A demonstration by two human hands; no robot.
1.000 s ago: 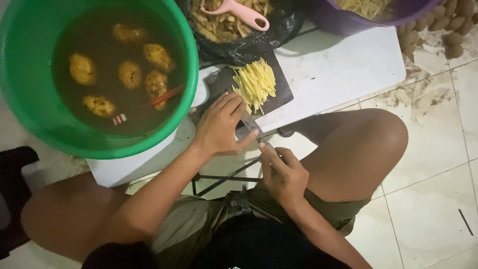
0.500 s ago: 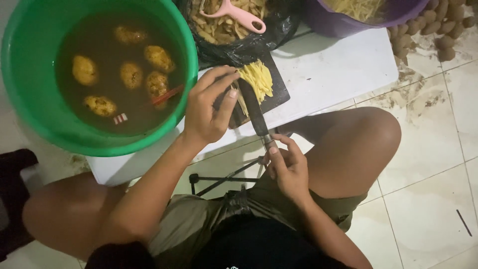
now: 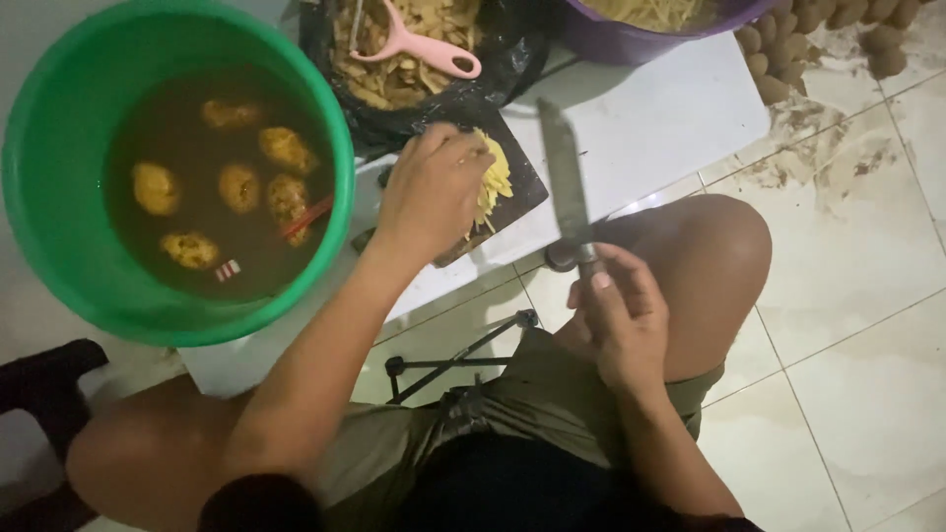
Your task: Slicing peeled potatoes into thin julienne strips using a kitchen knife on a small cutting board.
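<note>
Change since earlier frame: knife (image 3: pixel 564 177) has left the board and now stands off to the right, blade pointing away over the white bench (image 3: pixel 670 118); left hand (image 3: pixel 434 187) has moved up onto the pile of cut strips.
Left hand: curled over the yellow potato strips (image 3: pixel 496 177), fingers closed around a bunch of them; how much is gripped cannot be told, the palm hides it.
Right hand: right hand (image 3: pixel 616 315) wrapped around the knife handle near the raised knee, blade clear of the board and of the other hand.
Strips: on the dark cutting board (image 3: pixel 522 192), at the bench edge, partly under the left hand.
Step in hand (judgement): cutting paused; the cut strips are being gathered off the board.
Next move calls for (judgement): a firm scoop without dropping strips over the bench edge, knife kept well apart from the gathering hand.
Surroundings: green bucket (image 3: pixel 59 227) of murky water with peeled potatoes (image 3: pixel 241 187) to the left; black bag of peelings (image 3: pixel 404 84) with a pink peeler (image 3: pixel 414 44) just behind the board; purple basin (image 3: pixel 631 34) of strips farther right; unpeeled potatoes (image 3: pixel 788 39) on the tiled floor.
</note>
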